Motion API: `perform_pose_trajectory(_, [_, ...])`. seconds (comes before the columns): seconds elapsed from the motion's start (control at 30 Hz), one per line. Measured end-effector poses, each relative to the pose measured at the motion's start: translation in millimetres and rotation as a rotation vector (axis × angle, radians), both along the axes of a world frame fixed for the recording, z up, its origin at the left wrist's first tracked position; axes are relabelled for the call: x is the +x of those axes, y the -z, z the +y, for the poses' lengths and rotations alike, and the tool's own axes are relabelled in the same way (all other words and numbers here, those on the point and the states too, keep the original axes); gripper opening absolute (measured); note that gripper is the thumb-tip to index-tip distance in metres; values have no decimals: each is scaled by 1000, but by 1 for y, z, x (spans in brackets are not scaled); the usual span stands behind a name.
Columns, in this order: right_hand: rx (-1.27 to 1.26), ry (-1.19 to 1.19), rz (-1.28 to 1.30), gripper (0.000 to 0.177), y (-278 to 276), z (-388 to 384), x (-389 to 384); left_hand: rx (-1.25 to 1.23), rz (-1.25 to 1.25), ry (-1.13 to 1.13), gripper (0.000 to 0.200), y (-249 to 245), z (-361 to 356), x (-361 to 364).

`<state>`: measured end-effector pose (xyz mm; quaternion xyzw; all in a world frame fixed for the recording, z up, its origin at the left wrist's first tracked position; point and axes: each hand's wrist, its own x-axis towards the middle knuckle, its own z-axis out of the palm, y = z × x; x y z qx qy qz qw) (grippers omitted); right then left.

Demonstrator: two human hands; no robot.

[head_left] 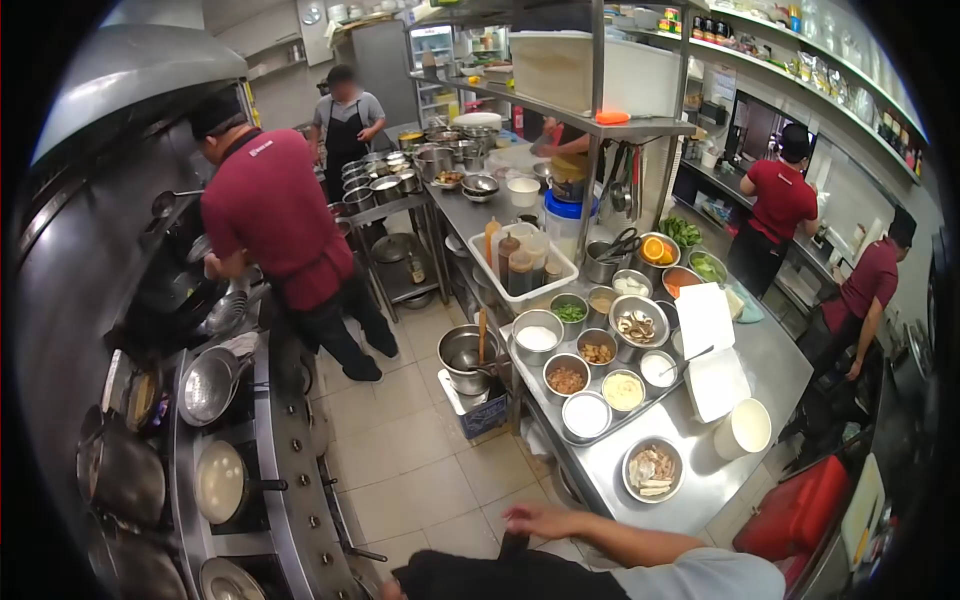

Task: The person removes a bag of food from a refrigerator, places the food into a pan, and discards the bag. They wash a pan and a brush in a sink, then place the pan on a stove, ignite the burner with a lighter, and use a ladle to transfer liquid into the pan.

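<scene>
My right hand (545, 521) reaches across the front of my body, above the floor beside the steel counter. Its fingers are bent around a raised fold of black cloth that looks like part of my apron (470, 575). Only a sliver of skin, probably my left hand (391, 590), shows at the bottom edge; its fingers are hidden. Closest to my right arm on the counter is a steel bowl of pale sliced food (653, 470). Past it stand a white tub (743, 430) and an open white takeaway box (718, 385).
Stove burners on the left carry a pan of pale liquid (220, 482) and a steel strainer (208, 386). Ingredient bowls (567, 376) and a squeeze-bottle bin (520, 262) line the counter (610, 490). A co-worker (280, 220) cooks at the stove; others work farther off.
</scene>
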<state>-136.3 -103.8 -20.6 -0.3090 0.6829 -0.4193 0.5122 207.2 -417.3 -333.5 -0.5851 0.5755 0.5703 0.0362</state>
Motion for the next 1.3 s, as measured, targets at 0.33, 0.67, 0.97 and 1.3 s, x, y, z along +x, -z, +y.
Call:
perform_pose_trajectory(0.33, [-116, 500, -131, 44, -123, 33, -102, 529, 386, -735, 36, 7, -31, -185])
perform_pose_trajectory(0.67, [-184, 772, 195, 37, -183, -5, -186, 602, 190, -518, 50, 25, -85, -282])
perform_pose_trajectory(0.97, [-189, 1058, 1113, 33, -295, -121, -389, 1029, -17, -253, 67, -18, -206, -354])
perform_pose_trajectory(1.3, [356, 1482, 1651, 44, -373, -61, -632, 900, -147, -49, 64, 1, -261, -448])
